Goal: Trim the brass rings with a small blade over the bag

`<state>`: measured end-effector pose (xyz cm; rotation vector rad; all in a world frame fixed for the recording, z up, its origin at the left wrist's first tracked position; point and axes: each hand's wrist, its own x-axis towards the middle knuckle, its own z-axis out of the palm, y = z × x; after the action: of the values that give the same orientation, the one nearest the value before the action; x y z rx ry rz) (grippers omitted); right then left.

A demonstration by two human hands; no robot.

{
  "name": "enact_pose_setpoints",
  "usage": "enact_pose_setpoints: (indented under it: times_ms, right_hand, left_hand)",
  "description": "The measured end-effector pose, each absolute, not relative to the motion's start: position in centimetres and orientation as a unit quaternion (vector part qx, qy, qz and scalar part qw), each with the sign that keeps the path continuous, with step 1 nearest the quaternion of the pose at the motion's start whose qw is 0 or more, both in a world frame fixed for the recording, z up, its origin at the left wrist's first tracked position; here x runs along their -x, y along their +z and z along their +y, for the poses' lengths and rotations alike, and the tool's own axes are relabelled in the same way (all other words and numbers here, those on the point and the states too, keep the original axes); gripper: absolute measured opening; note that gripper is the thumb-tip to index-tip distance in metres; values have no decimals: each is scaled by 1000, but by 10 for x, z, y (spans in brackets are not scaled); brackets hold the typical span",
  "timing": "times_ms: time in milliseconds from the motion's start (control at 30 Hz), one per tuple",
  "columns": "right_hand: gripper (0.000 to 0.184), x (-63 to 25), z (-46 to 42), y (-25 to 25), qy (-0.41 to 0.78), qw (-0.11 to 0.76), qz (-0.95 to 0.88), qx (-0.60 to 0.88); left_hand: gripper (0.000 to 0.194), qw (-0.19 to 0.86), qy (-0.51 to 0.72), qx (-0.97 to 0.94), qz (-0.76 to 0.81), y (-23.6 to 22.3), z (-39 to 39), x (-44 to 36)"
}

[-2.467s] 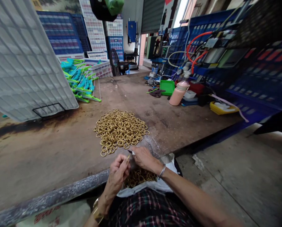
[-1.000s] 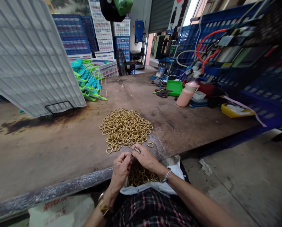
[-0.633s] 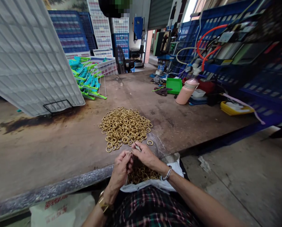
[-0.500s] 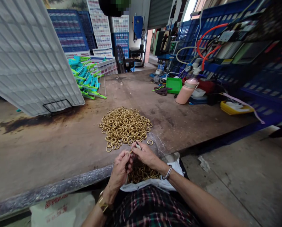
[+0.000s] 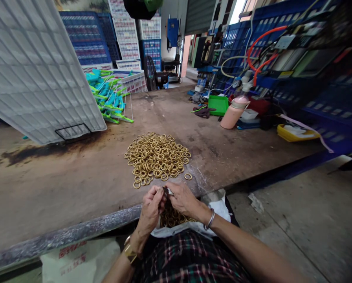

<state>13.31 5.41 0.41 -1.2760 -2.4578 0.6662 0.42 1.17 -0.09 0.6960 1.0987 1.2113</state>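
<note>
Pinched fingers close my left hand (image 5: 151,207) just in front of a pile of brass-coloured rings (image 5: 156,155). A ring showed at its fingertips a moment ago; now it is mostly hidden. My right hand (image 5: 183,199) is wrapped round a small tool with a pale body (image 5: 170,192) and a dark end, its exact kind unclear. The fingertips of both hands meet at the dark end. Below them, a white sack (image 5: 187,227) on the lap holds more rings. One loose ring (image 5: 188,177) lies right of the pile.
A white ribbed crate (image 5: 43,70) stands tilted at left, beside green and teal hangers (image 5: 111,100). A pink bottle (image 5: 233,114), green tray (image 5: 218,105) and yellow tray (image 5: 296,133) sit at right. The worktable's front edge (image 5: 76,229) runs before the body.
My right hand has dropped slightly and turned over the left fingertips, so the tool's dark end now lies against them. The gold ring edge seen between the hands is now covered.
</note>
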Motion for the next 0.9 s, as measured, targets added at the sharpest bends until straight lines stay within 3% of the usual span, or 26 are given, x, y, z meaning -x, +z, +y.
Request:
enact_pose_setpoints:
  times_ms: [400,700,900]
  right_hand:
    - [28,-143,58,10,215,40,-852,475]
    - [22,-179,81,2,98,62,-746,656]
    - [19,-186,87,-8,81,51,-742,663]
  left_hand:
    - [38,620,506,-370,472,9,3,-6]
    - [30,727,537,-187,386,13,12,-13]
    - [23,751,525,-122,382,-2,14,-6]
